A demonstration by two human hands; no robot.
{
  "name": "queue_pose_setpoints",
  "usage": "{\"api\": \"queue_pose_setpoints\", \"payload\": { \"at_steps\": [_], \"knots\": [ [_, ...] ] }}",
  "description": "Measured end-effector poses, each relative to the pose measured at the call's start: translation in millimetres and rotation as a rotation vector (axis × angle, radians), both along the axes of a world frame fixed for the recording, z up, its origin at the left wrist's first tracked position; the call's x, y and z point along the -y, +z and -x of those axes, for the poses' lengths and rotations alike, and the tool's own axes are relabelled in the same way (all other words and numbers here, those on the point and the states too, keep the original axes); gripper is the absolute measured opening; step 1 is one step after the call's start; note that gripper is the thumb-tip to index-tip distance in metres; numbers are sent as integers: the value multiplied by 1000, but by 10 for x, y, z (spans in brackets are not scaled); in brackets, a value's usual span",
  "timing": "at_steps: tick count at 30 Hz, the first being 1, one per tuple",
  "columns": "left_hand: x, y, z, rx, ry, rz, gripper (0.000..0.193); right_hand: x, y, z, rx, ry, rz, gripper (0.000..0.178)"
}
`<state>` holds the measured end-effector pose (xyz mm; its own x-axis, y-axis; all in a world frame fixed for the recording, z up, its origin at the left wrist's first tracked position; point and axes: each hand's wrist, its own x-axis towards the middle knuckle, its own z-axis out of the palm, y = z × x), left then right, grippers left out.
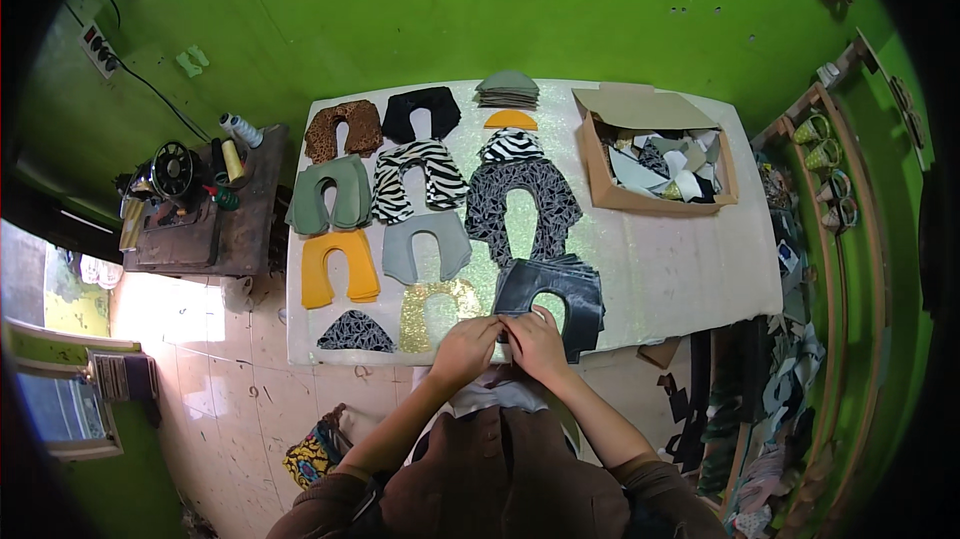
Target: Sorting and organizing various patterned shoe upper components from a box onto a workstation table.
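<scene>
My left hand (470,347) and my right hand (535,344) meet at the table's near edge, fingers closed on the lower left leg of a stack of shiny black U-shaped pieces (520,284). My fingers cover the end of that leg. A glittery gold U-shaped piece (415,324) lies just left of my left hand. Beyond the black stack is a grey-and-black patterned U-shaped stack (485,204). Left of these lie U-shaped stacks in yellow (316,269), grey (400,249), green (309,199), zebra print (392,179), leopard print (322,129) and black (405,119).
A cardboard box (660,203) of scraps stands at the table's right. Curved pieces in green (507,89), yellow (511,120) and zebra print (511,146) lie far centre; a patterned one (355,332) lies near left. A sewing machine (172,174) stands left, a sandal rack (825,129) right.
</scene>
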<state>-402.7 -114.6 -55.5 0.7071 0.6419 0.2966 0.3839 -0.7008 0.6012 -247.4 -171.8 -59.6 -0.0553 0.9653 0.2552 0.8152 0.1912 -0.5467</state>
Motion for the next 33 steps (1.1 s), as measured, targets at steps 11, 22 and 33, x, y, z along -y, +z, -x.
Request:
{"api": "queue_pose_setpoints", "payload": {
  "at_steps": [11,22,33],
  "knots": [
    [135,50,-320,-6,-73,32,25,196,-29,-332,43,-20,-31,24],
    [0,234,-809,-53,-84,10,25,202,100,-593,-83,-173,-28,40],
    [57,331,-1918,-24,27,-98,25,64,191,-1808,-72,-28,-60,39]
  ]
}}
